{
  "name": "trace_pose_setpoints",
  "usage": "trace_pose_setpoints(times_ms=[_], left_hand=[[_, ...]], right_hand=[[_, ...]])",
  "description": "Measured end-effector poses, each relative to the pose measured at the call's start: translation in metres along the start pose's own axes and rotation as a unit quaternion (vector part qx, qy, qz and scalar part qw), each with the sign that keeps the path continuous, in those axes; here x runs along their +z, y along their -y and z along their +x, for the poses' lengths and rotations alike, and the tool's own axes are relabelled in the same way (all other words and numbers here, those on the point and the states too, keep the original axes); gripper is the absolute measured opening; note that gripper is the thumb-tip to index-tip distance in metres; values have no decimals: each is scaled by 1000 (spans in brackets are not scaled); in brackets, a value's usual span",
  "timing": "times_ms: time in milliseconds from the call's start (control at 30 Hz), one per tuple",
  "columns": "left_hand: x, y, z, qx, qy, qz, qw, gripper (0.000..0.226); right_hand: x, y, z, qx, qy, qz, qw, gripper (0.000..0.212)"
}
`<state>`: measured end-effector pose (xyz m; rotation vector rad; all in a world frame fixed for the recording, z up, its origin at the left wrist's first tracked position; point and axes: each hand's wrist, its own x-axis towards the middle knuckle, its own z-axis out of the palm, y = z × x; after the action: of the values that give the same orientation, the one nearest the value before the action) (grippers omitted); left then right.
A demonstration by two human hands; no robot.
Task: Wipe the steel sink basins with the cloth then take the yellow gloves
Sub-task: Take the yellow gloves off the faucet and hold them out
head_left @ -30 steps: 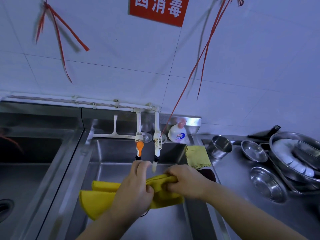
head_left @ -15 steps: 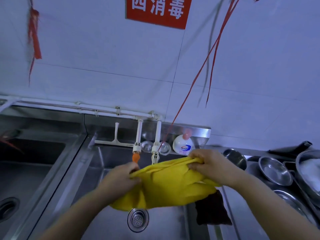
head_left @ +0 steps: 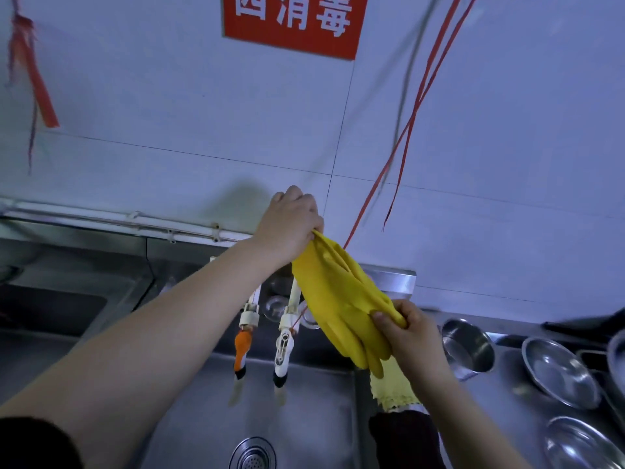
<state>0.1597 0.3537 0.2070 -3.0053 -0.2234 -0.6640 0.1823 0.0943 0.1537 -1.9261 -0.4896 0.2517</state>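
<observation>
Steel sink basin [head_left: 304,418] lies below both hands. Yellow gloves [head_left: 341,299] hang slantwise above it: left hand [head_left: 287,225] fingers clenched on the cuffs, right hand [head_left: 406,330] fingers pinching them lower down, near the glove fingertips.

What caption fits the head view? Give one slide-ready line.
Both hands stretch the yellow gloves above the steel sink: left hand high at the cuffs, right hand pinching lower down.

red wall sign [head_left: 291,25] with white characters 四消毒, top edge cut off
</observation>
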Motion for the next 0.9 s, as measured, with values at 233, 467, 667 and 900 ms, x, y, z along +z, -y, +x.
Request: trace_pose_setpoints(times_ms=[233,467,667,900], left_hand=[[37,-15,14,-76,169,-377,908,24],[77,-12,-4,-108,292,-399,862,29],[86,-5,-12,-165,243,-417,860,31],[71,3,-44,-188,203,-405,872,49]], right_hand=[[3,-32,-2,1,17,40,999,16],[18,-47,8,4,27,49,998,15],[42,-63,26,43,26,22,998,22],[53,-73,26,70,-12,-81,994,49]])
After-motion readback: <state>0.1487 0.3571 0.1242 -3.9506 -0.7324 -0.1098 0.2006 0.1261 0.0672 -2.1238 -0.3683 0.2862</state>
